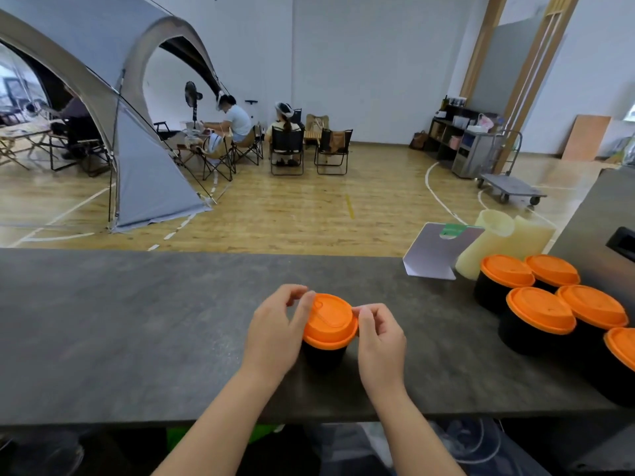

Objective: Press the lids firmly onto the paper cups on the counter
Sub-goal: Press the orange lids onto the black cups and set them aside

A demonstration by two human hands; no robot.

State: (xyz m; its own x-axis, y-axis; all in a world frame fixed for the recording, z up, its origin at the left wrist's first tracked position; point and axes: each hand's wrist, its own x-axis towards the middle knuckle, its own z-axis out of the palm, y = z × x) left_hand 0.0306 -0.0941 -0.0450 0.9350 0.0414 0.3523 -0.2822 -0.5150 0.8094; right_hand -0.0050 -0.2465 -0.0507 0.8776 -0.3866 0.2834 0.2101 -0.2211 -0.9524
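A black paper cup (323,355) stands on the grey counter (137,321) in front of me, with an orange lid (330,321) on top. My left hand (275,331) curls round the lid's left rim, thumb on its upper edge. My right hand (379,338) pinches the lid's right rim with bent fingers. The lid sits slightly tilted toward me. At the right stand several more black cups with orange lids (539,310) in a cluster.
Behind the cluster lie two pale yellow stacks of cups (498,242) and a folded white card stand (434,252). A dark raised block (604,228) borders the counter's right end. Beyond the counter lies a wooden floor with a tent, folding chairs and seated people.
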